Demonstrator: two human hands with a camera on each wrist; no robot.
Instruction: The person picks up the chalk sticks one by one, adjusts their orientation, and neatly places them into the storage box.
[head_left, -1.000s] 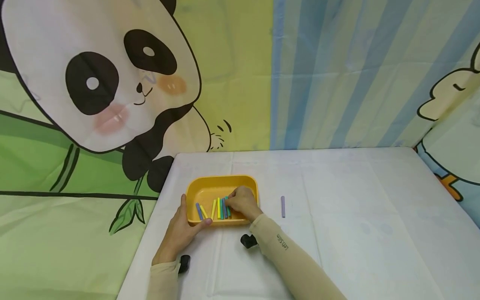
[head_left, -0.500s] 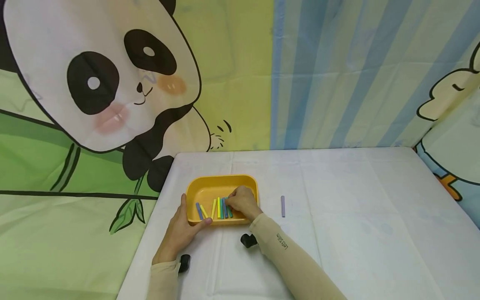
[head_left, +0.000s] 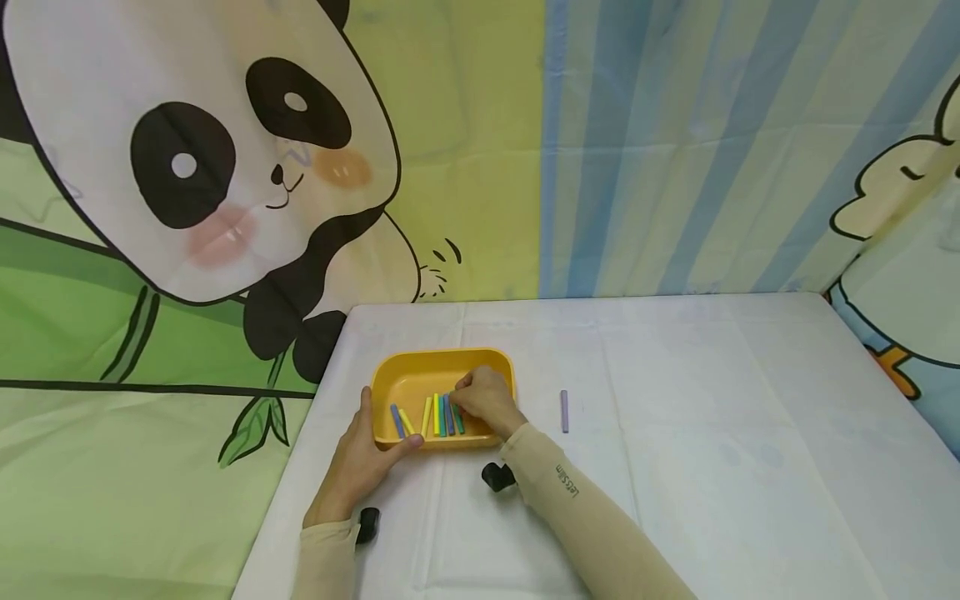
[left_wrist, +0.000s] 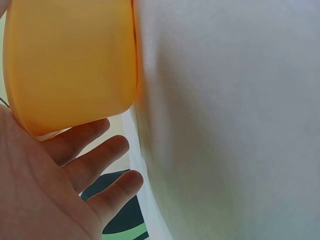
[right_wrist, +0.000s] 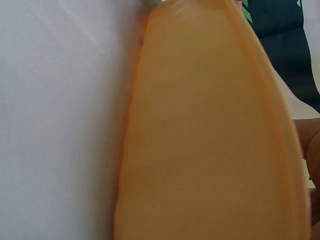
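Note:
A yellow tray point(head_left: 420, 360) lies on the table, with several coloured chalk sticks leaning along its near wall: blue, yellow, teal and green. My left hand point(head_left: 360, 467) holds the tray's near left corner, the thumb over the front rim and the fingers along the left side. In the left wrist view several fingers point(left_wrist: 102, 160) spread beside the tray's wall. Reaching over the tray's right side, my right hand point(head_left: 489, 404) pinches the upper end of a green chalk stick point(head_left: 459, 421), partly hidden by the fingers. In the right wrist view the tray's outer wall point(right_wrist: 200, 130) covers most of that hand.
A single purple chalk stick point(head_left: 564, 412) lies on the white tablecloth point(head_left: 712, 433) right of the tray. Behind the table hangs a printed curtain point(head_left: 465, 150) with a panda. A black wrist camera point(head_left: 498, 477) sits under the right forearm.
Both hands stay at the tray in nearly the same place. The right fingers shift very slightly at the green chalk stick; the chalk row looks almost unchanged.

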